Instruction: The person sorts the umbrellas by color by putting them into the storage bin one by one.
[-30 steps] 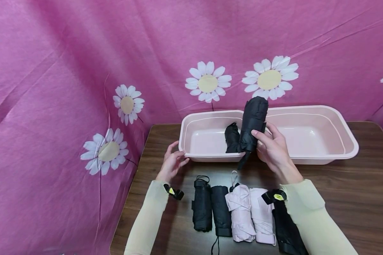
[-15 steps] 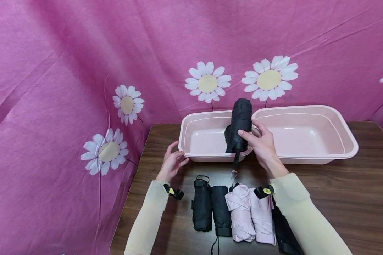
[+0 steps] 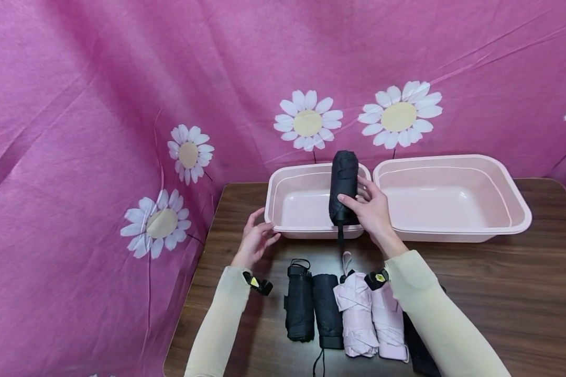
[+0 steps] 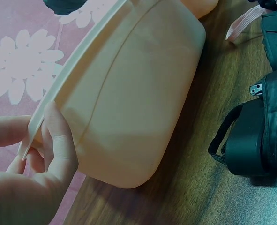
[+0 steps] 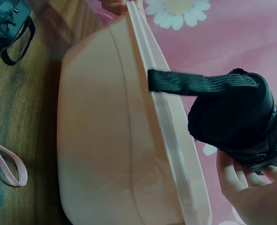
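My right hand (image 3: 373,213) grips a folded black umbrella (image 3: 344,186) over the right part of the smaller pink basin (image 3: 298,208). In the right wrist view its black strap (image 5: 190,83) hangs out past the basin's rim. My left hand (image 3: 253,243) pinches the left front corner of that basin; the left wrist view shows thumb and fingers on either side of the rim (image 4: 58,86). The black umbrella that lay inside the basin is now hidden behind the held one.
Nearer on the wooden table (image 3: 500,293) lie two black umbrellas (image 3: 300,306) (image 3: 328,311), then two pale pink ones (image 3: 357,314) (image 3: 389,324). Another black item (image 3: 420,345) is partly under the right sleeve. A larger pink basin (image 3: 448,207) stands at right, before a pink daisy cloth (image 3: 245,78).
My right hand has carried the black umbrella leftward, from between the basins to over the smaller one, and slightly down. The left hand stays on the rim.
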Tool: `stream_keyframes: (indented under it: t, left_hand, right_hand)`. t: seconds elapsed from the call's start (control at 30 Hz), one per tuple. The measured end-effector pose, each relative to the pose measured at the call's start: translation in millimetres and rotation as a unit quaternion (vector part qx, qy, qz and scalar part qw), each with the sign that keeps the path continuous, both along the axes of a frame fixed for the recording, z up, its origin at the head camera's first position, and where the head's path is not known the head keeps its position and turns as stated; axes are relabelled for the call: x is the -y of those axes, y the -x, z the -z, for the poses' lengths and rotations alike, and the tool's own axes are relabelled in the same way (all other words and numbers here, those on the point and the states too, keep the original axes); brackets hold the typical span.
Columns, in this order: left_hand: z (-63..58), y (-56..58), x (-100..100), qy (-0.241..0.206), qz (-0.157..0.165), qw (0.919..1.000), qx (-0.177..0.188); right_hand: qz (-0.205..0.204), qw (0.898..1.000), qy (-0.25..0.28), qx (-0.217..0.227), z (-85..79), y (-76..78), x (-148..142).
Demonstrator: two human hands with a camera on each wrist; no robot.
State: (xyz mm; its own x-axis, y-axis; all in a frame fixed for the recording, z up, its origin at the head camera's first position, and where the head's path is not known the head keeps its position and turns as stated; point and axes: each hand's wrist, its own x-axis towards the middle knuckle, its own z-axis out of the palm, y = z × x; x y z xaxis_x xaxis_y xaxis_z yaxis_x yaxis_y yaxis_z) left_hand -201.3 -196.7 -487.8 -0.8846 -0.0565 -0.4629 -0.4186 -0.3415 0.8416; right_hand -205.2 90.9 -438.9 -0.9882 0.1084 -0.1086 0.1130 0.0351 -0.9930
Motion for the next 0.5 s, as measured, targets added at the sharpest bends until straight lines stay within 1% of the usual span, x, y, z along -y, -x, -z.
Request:
stream_keyframes:
  t: [0.23, 0.5]
  left_hand:
    - [-0.1, 0.9, -0.3, 0.001, 0.0, 1.0, 0.002]
    - [1.2, 0.6, 0.4, 0.005, 0.005, 1.0, -0.002]
  right_hand:
    - [0.0, 0.999, -0.041, -0.015, 6.7, 5.3, 7.7]
    - [-0.008, 0.998, -0.066, -0.006, 13.3, 8.0, 15.2]
